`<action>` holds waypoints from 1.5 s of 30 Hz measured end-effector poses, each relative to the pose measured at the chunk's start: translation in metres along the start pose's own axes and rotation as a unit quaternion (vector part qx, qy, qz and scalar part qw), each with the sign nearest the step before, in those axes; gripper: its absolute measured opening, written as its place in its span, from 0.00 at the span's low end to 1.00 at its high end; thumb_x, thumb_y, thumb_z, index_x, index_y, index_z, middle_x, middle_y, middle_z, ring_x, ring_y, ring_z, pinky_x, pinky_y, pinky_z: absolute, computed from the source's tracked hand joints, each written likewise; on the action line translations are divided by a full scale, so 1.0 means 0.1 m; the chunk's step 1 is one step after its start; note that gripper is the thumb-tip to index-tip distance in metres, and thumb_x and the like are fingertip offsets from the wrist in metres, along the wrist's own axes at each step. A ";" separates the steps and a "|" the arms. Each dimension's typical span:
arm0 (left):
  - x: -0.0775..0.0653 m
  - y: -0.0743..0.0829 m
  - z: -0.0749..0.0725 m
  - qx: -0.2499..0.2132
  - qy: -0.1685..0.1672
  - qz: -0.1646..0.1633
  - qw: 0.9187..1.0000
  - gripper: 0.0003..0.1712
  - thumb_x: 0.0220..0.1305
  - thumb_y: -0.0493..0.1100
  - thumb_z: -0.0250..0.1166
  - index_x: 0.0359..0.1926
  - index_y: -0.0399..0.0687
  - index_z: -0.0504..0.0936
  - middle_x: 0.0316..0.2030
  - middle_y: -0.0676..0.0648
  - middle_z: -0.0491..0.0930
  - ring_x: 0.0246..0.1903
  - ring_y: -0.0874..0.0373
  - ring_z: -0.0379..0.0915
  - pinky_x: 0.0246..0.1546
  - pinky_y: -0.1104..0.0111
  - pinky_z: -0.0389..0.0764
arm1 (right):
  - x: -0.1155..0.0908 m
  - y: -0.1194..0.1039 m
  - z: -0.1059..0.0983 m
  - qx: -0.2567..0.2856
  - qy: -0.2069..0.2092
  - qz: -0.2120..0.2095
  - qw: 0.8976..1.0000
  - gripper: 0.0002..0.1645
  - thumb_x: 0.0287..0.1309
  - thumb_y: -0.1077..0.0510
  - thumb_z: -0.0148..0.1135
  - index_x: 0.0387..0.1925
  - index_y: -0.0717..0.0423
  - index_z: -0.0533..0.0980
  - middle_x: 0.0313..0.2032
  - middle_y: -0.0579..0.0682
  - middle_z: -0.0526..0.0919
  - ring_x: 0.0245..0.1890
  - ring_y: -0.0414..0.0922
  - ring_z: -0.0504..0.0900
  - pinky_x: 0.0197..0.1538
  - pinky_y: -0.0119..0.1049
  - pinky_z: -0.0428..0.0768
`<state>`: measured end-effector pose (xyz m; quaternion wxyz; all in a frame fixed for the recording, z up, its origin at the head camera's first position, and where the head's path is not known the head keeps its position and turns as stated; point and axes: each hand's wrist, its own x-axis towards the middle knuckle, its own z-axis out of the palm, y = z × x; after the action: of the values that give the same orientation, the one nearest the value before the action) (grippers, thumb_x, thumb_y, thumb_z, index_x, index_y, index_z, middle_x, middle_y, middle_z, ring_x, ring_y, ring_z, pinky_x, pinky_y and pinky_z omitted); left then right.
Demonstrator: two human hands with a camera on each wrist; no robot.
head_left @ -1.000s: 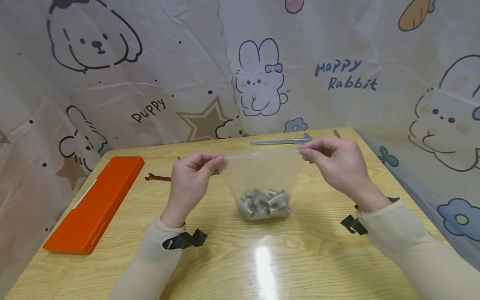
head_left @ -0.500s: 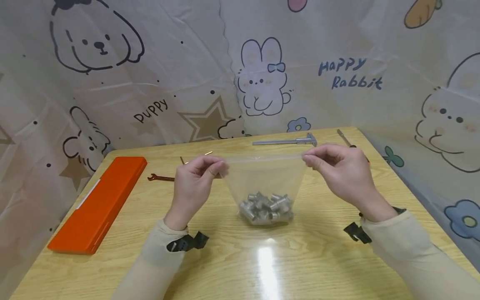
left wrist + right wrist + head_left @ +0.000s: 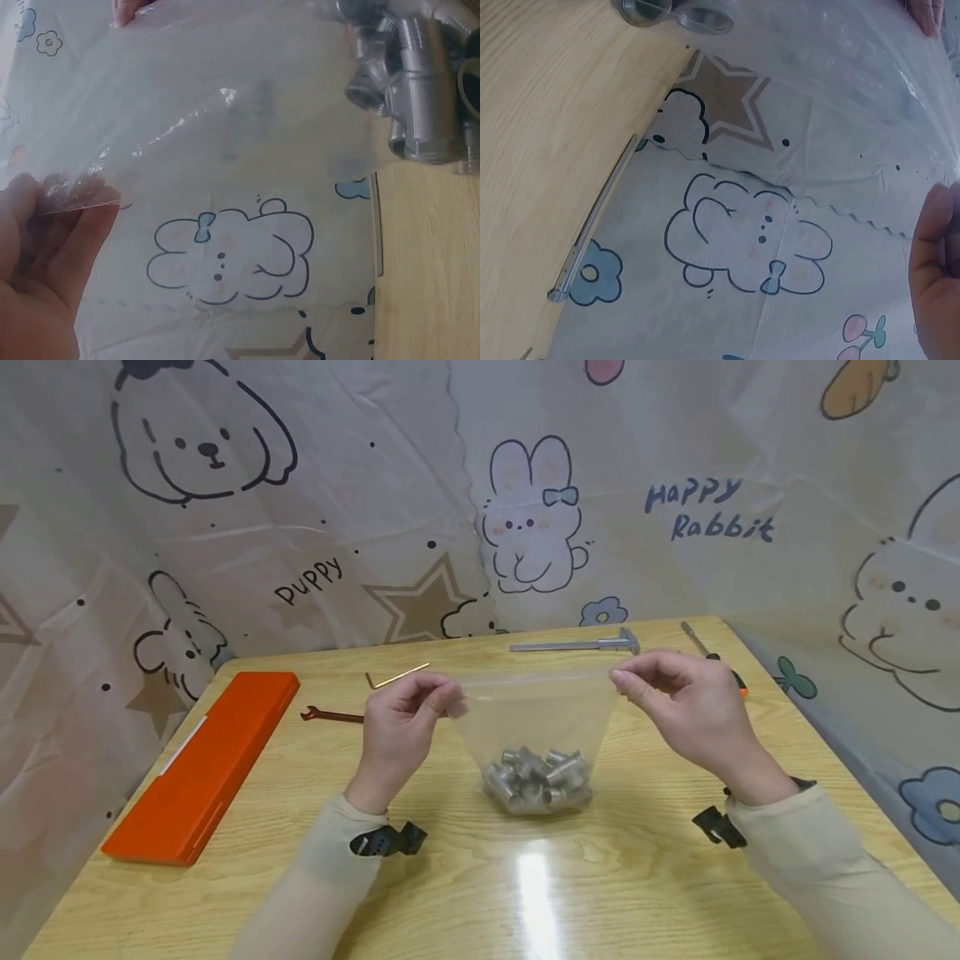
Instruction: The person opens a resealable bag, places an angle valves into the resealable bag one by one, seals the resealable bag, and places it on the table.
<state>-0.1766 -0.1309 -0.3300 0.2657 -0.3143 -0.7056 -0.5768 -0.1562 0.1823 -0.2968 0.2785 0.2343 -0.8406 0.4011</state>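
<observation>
A clear zip bag (image 3: pixel 536 714) hangs upright between my hands, its top edge stretched nearly straight. Metal pipe fittings (image 3: pixel 534 779) lie heaped in its bottom; the left wrist view shows these threaded fittings (image 3: pixel 426 90) close up. My left hand (image 3: pixel 401 727) pinches the bag's upper left corner between thumb and fingers. At the opposite upper corner, my right hand (image 3: pixel 693 714) pinches the plastic the same way. The bag's bottom is close over the wooden table (image 3: pixel 450 893). In the right wrist view, two round fitting ends (image 3: pixel 705 16) show through the film.
An orange case (image 3: pixel 206 768) lies along the table's left side. Beyond my left hand are a reddish open-end wrench (image 3: pixel 330 715) and a brass-coloured hex key (image 3: pixel 401 675). Calipers (image 3: pixel 573 645) lie at the back edge, a screwdriver (image 3: pixel 708 647) at the back right. A printed curtain (image 3: pixel 420 485) hangs behind.
The camera view has shifted slightly left, so the scene sits further right. The bag hangs slightly lower in view, both hands still pinching its corners. More of the hex key and screwdriver shows.
</observation>
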 end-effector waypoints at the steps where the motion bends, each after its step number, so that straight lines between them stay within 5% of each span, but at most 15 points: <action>1: 0.00 0.00 0.01 -0.001 -0.003 0.000 1.000 0.03 0.65 0.29 0.63 0.37 0.31 0.83 0.30 0.40 0.85 0.28 0.56 0.83 0.33 0.65 0.86 | -0.01 0.01 -0.01 0.003 -0.002 0.005 1.000 0.03 0.57 0.65 0.70 0.35 0.57 0.85 0.32 0.46 0.86 0.30 0.33 0.81 0.37 0.19 0.78; 7: 0.00 0.03 0.06 0.013 -0.019 0.013 1.000 0.03 0.63 0.28 0.64 0.37 0.34 0.83 0.31 0.44 0.84 0.29 0.56 0.82 0.34 0.66 0.85 | 0.02 -0.03 -0.09 0.013 -0.038 -0.004 0.999 0.15 0.57 0.62 0.71 0.47 0.54 0.83 0.43 0.44 0.85 0.40 0.34 0.81 0.46 0.22 0.77; 12: -0.01 0.04 0.09 0.022 -0.031 0.034 0.999 0.03 0.65 0.32 0.64 0.37 0.34 0.83 0.31 0.44 0.84 0.29 0.55 0.82 0.34 0.67 0.85 | 0.22 -0.33 -0.05 -0.016 -0.026 -0.129 0.991 0.29 0.47 0.62 0.78 0.54 0.56 0.81 0.50 0.49 0.82 0.48 0.43 0.78 0.53 0.34 0.75; 16: -0.02 0.05 0.09 0.027 -0.031 0.056 0.998 0.02 0.63 0.29 0.65 0.37 0.34 0.83 0.31 0.44 0.85 0.29 0.54 0.83 0.34 0.68 0.85 | 0.40 -0.62 0.18 -0.043 -0.096 -0.197 0.975 0.25 0.50 0.55 0.77 0.50 0.60 0.82 0.47 0.54 0.82 0.50 0.50 0.78 0.55 0.43 0.77; 22: -0.03 0.04 0.10 0.013 -0.037 0.072 0.997 0.07 0.58 0.22 0.65 0.36 0.33 0.83 0.31 0.42 0.85 0.28 0.52 0.83 0.33 0.67 0.85 | 0.54 -0.76 0.50 -0.063 -0.213 -0.159 0.962 0.10 0.57 0.55 0.72 0.38 0.57 0.85 0.37 0.47 0.85 0.38 0.42 0.82 0.43 0.35 0.81; 28: -0.02 0.05 0.09 0.014 -0.044 0.068 0.997 0.02 0.64 0.30 0.65 0.36 0.33 0.83 0.31 0.43 0.85 0.29 0.54 0.83 0.34 0.67 0.85 | 0.57 -0.68 0.58 -0.031 -0.220 -0.155 0.963 0.02 0.59 0.60 0.70 0.33 0.55 0.86 0.30 0.43 0.85 0.29 0.37 0.80 0.34 0.32 0.79; 45: -0.02 0.07 0.07 0.035 -0.032 0.062 0.997 0.06 0.59 0.23 0.65 0.36 0.34 0.83 0.29 0.44 0.85 0.26 0.53 0.83 0.31 0.69 0.85 | 0.60 -0.59 0.54 -0.022 -0.229 -0.157 0.960 0.02 0.59 0.58 0.71 0.31 0.52 0.86 0.30 0.41 0.85 0.29 0.36 0.79 0.33 0.33 0.77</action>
<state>-0.1704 -0.1233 -0.3284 0.2892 -0.3656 -0.7128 -0.5240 -0.1791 0.0947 -0.2537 0.1428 0.4427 -0.8434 0.2688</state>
